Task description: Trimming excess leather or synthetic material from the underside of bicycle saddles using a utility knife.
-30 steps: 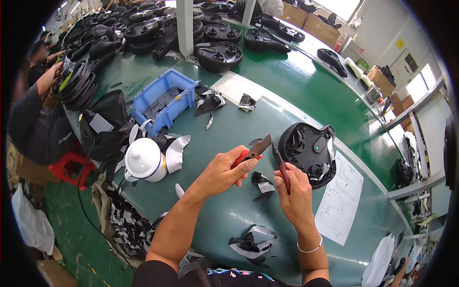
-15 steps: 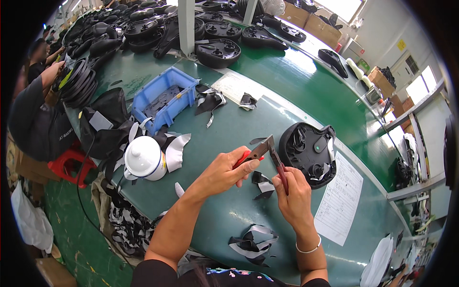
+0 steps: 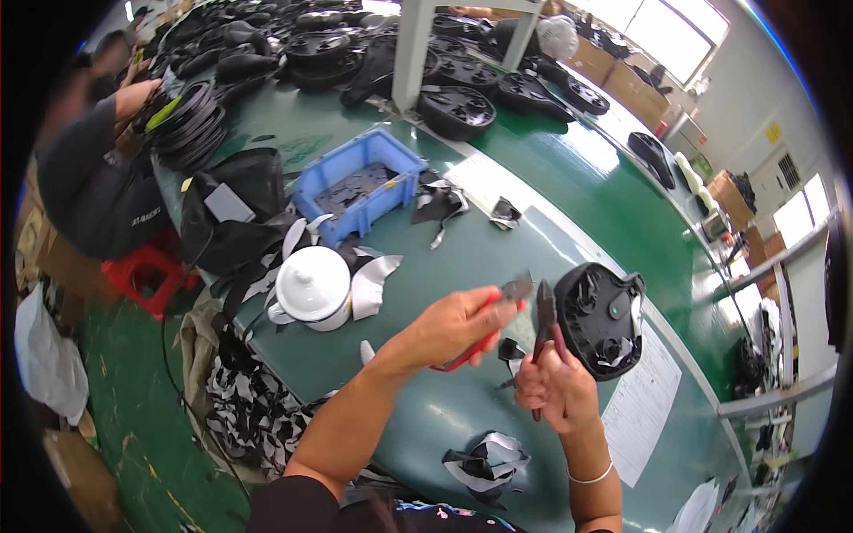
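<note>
Left fingers: the left hand [image 3: 458,329] is wrapped round a red-handled utility knife [image 3: 518,287], its blurred blade poking out beyond the fingertips.
Right fingers: the right hand [image 3: 564,391] grips dark-red-handled pliers [image 3: 546,309], handles spread, nose rising past the knuckles; I can't tell whether the jaws are parted.
Saddle: a black bicycle saddle [image 3: 613,311] lies underside up, just beyond and right of the right fingers.
Offcuts: black-and-white fabric offcuts [image 3: 487,462] sit nearer the person than either hand's fingers.
Blade worry: it's bare and close to the other hand; a careless swing could, I'd say, nick the right fingers.
Pliers worry: a sideways knock from the nose might chip the steel and send a splinter off.
Half a second back: pliers' nose and blade tip met; now a gap shows, and the handles have splayed.
</note>
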Demonstrator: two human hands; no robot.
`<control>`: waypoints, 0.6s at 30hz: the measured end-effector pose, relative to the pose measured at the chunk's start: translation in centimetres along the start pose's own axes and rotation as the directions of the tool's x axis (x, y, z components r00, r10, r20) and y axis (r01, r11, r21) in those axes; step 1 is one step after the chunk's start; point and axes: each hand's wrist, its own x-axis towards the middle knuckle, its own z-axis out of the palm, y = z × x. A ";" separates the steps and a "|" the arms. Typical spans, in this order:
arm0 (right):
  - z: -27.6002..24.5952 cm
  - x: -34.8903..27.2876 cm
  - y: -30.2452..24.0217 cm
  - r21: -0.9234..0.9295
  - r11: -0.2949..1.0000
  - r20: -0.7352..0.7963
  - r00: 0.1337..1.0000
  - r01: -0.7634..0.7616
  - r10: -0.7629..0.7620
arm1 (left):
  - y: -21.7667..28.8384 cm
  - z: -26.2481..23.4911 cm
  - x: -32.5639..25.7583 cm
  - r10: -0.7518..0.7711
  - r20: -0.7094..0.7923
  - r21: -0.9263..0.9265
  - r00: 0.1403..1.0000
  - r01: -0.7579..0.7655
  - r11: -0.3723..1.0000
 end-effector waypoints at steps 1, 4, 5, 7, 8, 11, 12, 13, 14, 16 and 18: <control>0.5 0.8 -0.2 -0.007 1.000 0.010 1.000 -0.009 0.009 | 0.0 -0.4 -0.4 0.052 -0.036 -0.121 0.998 -0.056 0.991; 0.7 4.8 -0.5 -0.512 0.834 0.101 0.979 0.204 -0.178 | 0.3 -0.7 -1.3 0.228 -0.019 -0.477 0.973 -0.210 0.854; 1.5 6.8 -1.1 -0.743 0.621 0.130 0.964 0.250 -0.233 | 0.2 -0.1 -1.6 0.227 -0.023 -0.480 0.974 -0.210 0.852; 4.2 11.9 -1.2 -0.890 0.102 0.372 0.837 0.444 -0.402 | 0.3 0.6 -1.7 0.426 0.285 -0.595 0.859 -0.190 0.781; 5.7 14.7 -1.7 -0.903 -0.137 0.428 0.834 0.407 -0.347 | 0.2 0.4 -1.8 0.433 0.324 -0.590 0.841 -0.178 0.787; 8.1 19.9 -1.2 -0.834 -0.322 0.548 0.742 0.448 -0.387 | 0.0 0.1 -1.5 0.418 0.268 -0.596 0.868 -0.191 0.780; 8.4 20.6 -0.8 -0.821 -0.463 0.529 0.749 0.334 -0.399 | -0.3 -0.1 -1.3 0.422 0.278 -0.584 0.863 -0.197 0.788; 8.6 21.1 -0.5 -0.779 -0.590 0.516 0.753 0.214 -0.408 | -0.3 -0.1 -1.3 0.424 0.270 -0.583 0.864 -0.204 0.786; 7.9 20.8 -0.3 -0.815 -0.539 0.471 0.784 0.212 -0.404 | -0.2 0.1 -1.4 0.427 0.249 -0.597 0.869 -0.209 0.774; 6.0 19.6 0.1 -0.840 -0.508 0.431 0.805 0.193 -0.408 | -0.3 0.3 -1.5 0.427 0.226 -0.617 0.875 -0.210 0.758; 2.4 17.9 0.4 -0.869 -0.474 0.370 0.823 0.143 -0.430 | -0.1 0.5 -1.3 0.408 0.140 -0.571 0.902 -0.263 0.778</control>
